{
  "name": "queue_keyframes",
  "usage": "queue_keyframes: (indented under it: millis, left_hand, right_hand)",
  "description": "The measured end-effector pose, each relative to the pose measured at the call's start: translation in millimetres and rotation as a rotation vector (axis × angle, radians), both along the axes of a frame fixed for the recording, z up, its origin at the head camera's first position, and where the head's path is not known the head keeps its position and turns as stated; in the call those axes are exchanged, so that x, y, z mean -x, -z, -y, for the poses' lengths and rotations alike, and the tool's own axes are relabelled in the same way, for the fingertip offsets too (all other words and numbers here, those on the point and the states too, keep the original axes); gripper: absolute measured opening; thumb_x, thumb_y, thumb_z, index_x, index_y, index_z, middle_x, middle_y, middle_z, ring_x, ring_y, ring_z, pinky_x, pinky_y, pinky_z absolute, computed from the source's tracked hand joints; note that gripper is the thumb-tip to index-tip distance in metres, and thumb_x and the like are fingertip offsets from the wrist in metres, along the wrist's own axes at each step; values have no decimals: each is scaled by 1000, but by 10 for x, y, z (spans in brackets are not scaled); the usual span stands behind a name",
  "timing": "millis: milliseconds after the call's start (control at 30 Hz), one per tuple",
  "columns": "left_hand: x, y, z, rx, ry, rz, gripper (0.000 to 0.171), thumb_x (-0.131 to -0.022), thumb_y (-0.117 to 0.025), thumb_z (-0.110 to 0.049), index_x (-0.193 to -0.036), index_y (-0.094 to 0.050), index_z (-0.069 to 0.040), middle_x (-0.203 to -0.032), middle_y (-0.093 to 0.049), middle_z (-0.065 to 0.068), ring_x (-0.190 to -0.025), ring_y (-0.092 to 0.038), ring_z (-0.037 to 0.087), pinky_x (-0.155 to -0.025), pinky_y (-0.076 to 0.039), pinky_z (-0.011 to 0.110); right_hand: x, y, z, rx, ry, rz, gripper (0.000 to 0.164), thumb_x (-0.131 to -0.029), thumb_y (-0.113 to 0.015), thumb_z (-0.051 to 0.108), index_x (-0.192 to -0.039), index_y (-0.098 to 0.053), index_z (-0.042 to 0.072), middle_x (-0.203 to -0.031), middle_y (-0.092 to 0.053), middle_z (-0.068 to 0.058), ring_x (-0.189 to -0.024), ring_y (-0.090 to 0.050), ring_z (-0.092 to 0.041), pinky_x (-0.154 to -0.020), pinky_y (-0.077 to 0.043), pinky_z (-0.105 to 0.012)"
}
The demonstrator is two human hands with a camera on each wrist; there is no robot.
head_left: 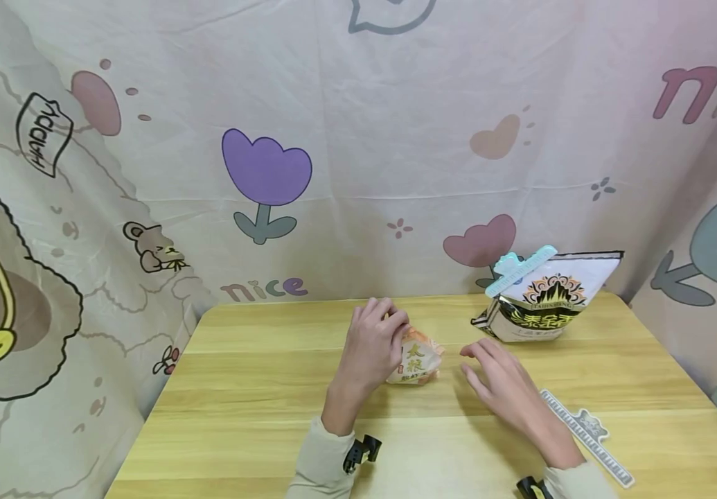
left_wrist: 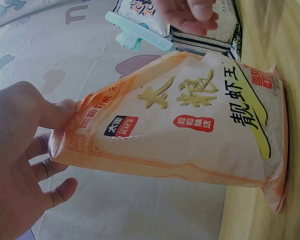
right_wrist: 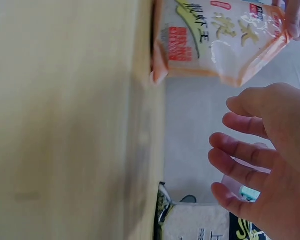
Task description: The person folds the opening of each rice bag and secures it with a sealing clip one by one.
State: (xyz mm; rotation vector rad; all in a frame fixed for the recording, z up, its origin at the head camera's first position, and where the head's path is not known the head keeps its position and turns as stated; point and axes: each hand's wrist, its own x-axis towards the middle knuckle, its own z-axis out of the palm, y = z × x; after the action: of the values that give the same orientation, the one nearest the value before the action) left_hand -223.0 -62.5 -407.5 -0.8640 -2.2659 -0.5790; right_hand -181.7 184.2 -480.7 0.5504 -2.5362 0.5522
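Note:
An orange and white rice bag [head_left: 419, 357] stands on the wooden table, its top pinched between the thumb and fingers of my left hand [head_left: 370, 343]. The left wrist view shows the front of the bag [left_wrist: 190, 120] with gold and black lettering, and its upper end bunched under the thumb. My right hand [head_left: 501, 378] hovers to the right of the bag, apart from it. Its fingers [right_wrist: 240, 150] are loosely bent and hold nothing. A grey ruler-like bag clip [head_left: 589, 436] lies on the table beside my right forearm.
At the table's back right stands a second rice bag [head_left: 539, 305], white, black and gold, with a teal clip [head_left: 520, 270] across its top corner. A printed cloth [head_left: 358, 138] hangs behind the wooden table [head_left: 240, 402].

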Motion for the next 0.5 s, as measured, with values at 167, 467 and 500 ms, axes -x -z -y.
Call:
queue_keyframes:
  millis: [167,467,500]
  left_hand:
    - [0,10,1,6,10,15,11,-92,-61,-17,-83,-65,-19,-85,-51,-7,-80,-44,13,-69,-32,27]
    - [7,7,3,-5,12,25,10,-92,-61,-16,-84,-66,-19,-85,-52,-7,-81,-45,13,-69,-32,27]
    - [6,6,5,-4,12,25,10,-92,-61,-16,-83,-66,-19,-85,-51,-7,-81,-45,13,-69,-32,27]
  right_hand:
    - [-83,41,-95,-24,21,1,29,-81,-73,17,-108,-63,10,-104,-61,-3,-99,-57,-23,-84,-46,-47]
    - [-217,78,-234,-62,37,1,35,-81,-72,18,-113,-61,9,-110,-60,-6,-102,-57,-26,-82,-46,-51]
    - [-236,82,-253,-58,46,7,35,-81,-72,18,-113,-61,8,-110,-60,-6,-102,-56,-27,-81,-46,-52]
